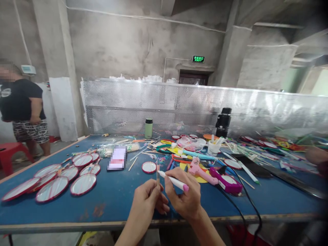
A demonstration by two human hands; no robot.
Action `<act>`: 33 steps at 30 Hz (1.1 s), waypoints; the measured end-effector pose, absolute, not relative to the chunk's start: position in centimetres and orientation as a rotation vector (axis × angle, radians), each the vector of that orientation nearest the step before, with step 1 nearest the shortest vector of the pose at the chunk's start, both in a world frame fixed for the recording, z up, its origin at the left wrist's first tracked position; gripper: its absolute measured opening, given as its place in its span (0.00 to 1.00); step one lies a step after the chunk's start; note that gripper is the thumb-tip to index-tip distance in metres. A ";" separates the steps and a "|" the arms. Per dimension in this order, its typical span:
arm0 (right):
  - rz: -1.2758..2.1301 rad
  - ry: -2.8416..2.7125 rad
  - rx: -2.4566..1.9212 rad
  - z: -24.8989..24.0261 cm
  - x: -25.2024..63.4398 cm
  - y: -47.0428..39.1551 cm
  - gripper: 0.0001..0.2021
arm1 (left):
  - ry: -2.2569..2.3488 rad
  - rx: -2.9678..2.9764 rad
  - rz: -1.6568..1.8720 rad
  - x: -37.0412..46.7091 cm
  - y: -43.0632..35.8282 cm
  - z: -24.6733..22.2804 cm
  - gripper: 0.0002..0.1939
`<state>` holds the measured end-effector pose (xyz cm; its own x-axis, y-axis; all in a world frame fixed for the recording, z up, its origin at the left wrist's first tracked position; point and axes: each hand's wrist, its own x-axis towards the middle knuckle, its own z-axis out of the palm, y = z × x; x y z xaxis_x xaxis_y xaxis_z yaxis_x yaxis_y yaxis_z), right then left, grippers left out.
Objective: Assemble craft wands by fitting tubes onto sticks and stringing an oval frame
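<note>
Hidden Ends, Blurred Edges

The left grip (148, 198) covers the lower end of the stick (158, 174). Coarse pixels blur the phone screen (118, 158) and the standing person's head (9, 71). The left edge crops the red stool (14, 149); a co-worker's hand (316, 156) is blurred.

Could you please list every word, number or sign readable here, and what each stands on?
"安全出口 EXIT": lit green sign above the door.
Shirt, left: print too blurred to read.
Phone: screen pixelated, unreadable.
Marker in the right hand: no readable text.
</note>
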<state>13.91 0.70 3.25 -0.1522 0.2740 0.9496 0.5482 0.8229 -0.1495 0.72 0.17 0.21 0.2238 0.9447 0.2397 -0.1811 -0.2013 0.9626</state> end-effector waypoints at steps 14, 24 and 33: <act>-0.275 -1.722 -0.637 3.5 13.8 0.9 0.06 | 0.789 1.339 1.245 0.8 0.2 0.0 0.13; -0.299 -1.686 -0.658 3.6 13.8 1.2 0.05 | 0.803 1.354 1.242 0.7 0.2 0.0 0.14; -0.304 -1.687 -0.698 3.6 13.8 1.5 0.05 | 0.792 1.357 1.249 0.7 0.5 -0.4 0.14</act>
<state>13.83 1.53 3.57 -0.0950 0.2807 0.9551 0.5968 0.7840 -0.1711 0.73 0.55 -0.43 0.2274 0.9435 0.2410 -0.1843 -0.2013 0.9620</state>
